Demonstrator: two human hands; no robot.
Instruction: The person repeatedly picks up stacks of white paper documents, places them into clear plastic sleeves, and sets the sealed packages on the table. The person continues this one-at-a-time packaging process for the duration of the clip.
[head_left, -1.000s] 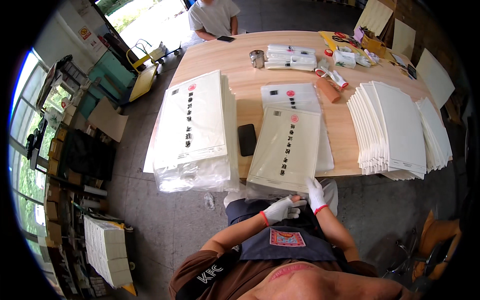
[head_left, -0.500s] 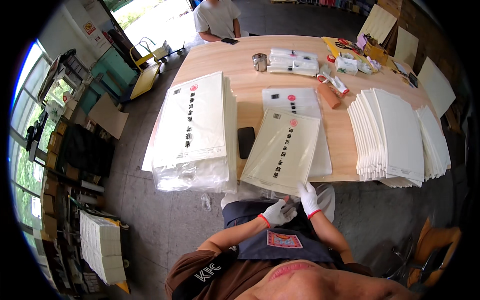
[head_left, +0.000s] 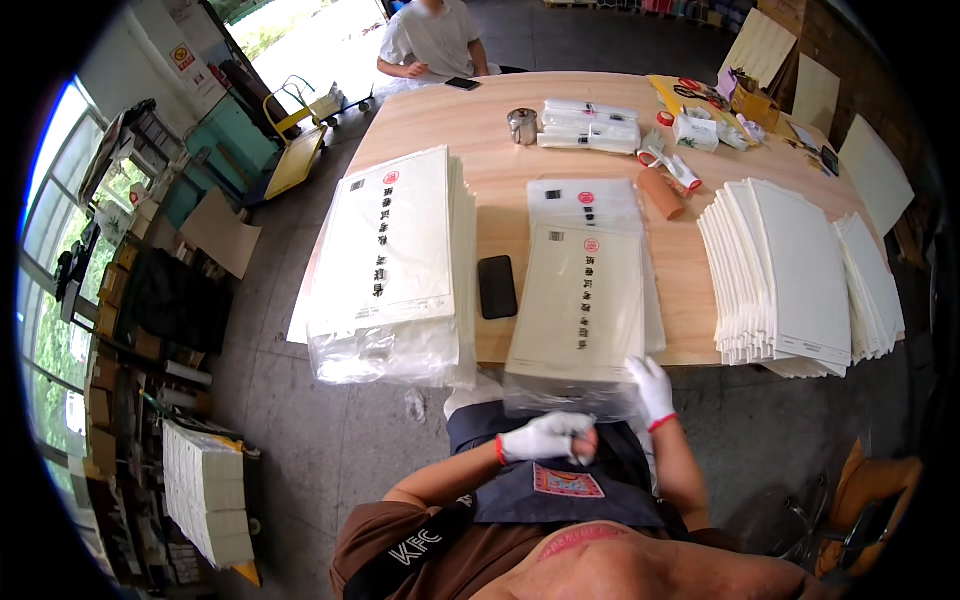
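The right hand (head_left: 652, 388), in a white glove, is pressing its spread fingers on the near right corner of a cream printed envelope in a clear plastic sleeve (head_left: 578, 310), which is overhanging the near edge of the wooden table (head_left: 500, 170). The left hand (head_left: 543, 437), also gloved, is curling closed just below that edge, at about 7 o'clock from the right hand; it seems to be pinching the sleeve's loose end, though I cannot tell for sure what it is gripping.

Risks, as I judge them: the sleeved envelope is hanging well off the table, so a loose grip could be letting it slide into the lap or onto the floor. The film looks slippery under gloves, and a hard tug could be tearing or creasing it. The black phone (head_left: 497, 286) is lying just beside the envelope at 9 o'clock, and a sideways sweep could be knocking it. The tall stack of bagged envelopes (head_left: 392, 265) farther toward 9 o'clock is also leaning over the edge and could be tipping if bumped.

Hard to make out: the sleeve's open end is blurring against the dark apron (head_left: 560, 490), so its flap is not readable. The left fingertips are hiding under the hand. The fanned cream sheets (head_left: 790, 270) at 3 o'clock are bending with the lens, and the small items at the far side are too tiny to name.
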